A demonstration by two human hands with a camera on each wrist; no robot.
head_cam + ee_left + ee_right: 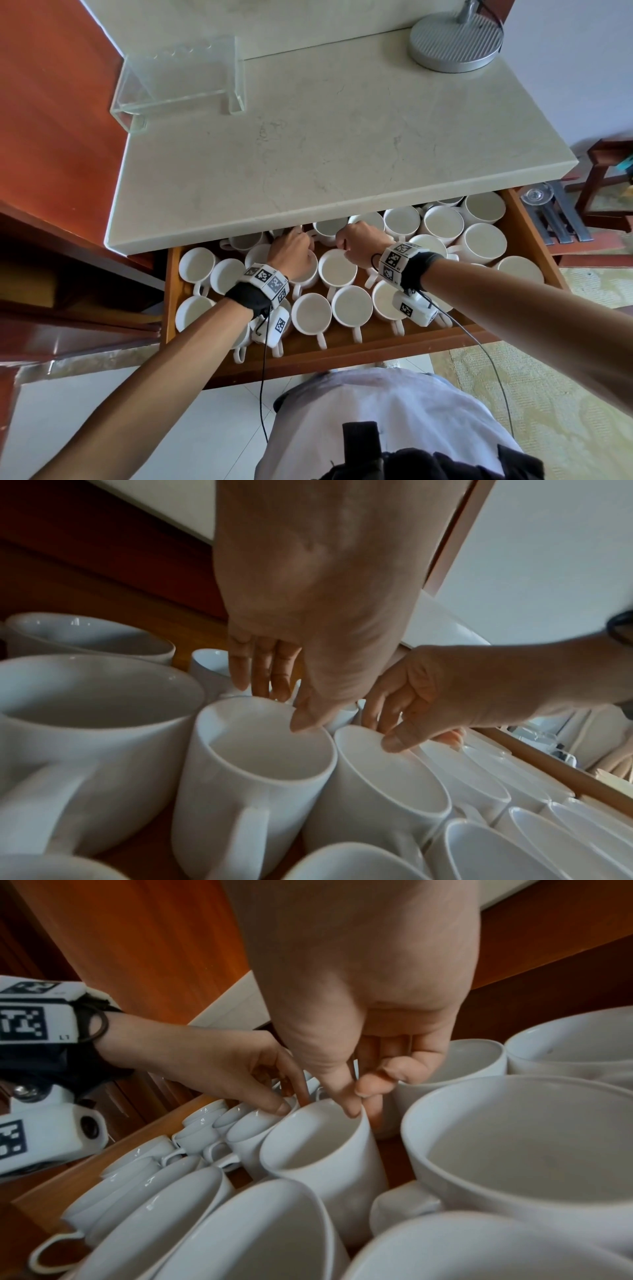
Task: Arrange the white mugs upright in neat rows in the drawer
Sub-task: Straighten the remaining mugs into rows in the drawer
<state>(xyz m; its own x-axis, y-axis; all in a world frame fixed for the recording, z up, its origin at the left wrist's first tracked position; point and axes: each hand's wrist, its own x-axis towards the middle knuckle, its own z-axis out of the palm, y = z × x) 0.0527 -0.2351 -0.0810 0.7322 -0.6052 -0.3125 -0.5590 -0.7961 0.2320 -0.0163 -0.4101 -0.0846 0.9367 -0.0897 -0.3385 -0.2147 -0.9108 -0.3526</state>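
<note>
Head view: I see the wooden drawer [527, 233] pulled open under the pale stone counter [308, 144], across the middle of the frame. It is filled with upright white mugs [311, 313]; the front ones stand in rows, those at the right rear are crowded. My left hand [291, 250] and right hand [358, 245] reach into the centre rear, just beside each other. A clear acrylic stand [181, 75] sits upper left on the counter, a round metal lamp base [455, 41] upper right.

Left wrist view: the left hand [318, 610] holds the centre mug [253, 777] by its far rim, thumb on the near side, fingers [267, 666] behind. The right hand [445, 693] pinches the neighbouring mug [377, 791] at its rim.

Right wrist view: the right hand [363, 988] clamps that mug's [325, 1150] rim, thumb inside, fingers outside. The left hand [219, 1066], at left centre, grips the adjoining mug's [250, 1129] rim. Both mugs touch.
</note>
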